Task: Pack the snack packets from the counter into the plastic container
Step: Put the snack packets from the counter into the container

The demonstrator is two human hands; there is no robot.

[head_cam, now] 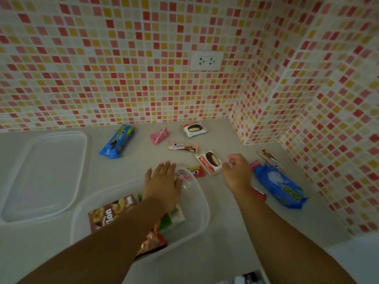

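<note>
Several snack packets are already inside the clear plastic container (202,203), which sits on the grey counter (133,160) at the near middle: a brown packet (106,214), a red one (153,240) and something green (166,221) under the forearm. Left hand (164,181) hovers flat over the container's far end, fingers straight and spread a bit, holding nothing as far as I can see. Right hand (238,173) is just right of the container, fingers curled in, right beside a white packet with a chocolate-bar picture (209,161); can't tell if it's actually gripping anything.

Still out on the counter: a small red packet (198,171) touching the container's far rim, a pink-beige bar (182,147) and a pink packet (160,135) beyond it, another white chocolate one (194,129) by the wall, and a blue packet (117,141) off to the far left. Right of the container there's a bigger blue bag (281,186). The lid (44,175) lies left of the container. Wall socket (206,60) is up on the mosaic tiles (102,58).
</note>
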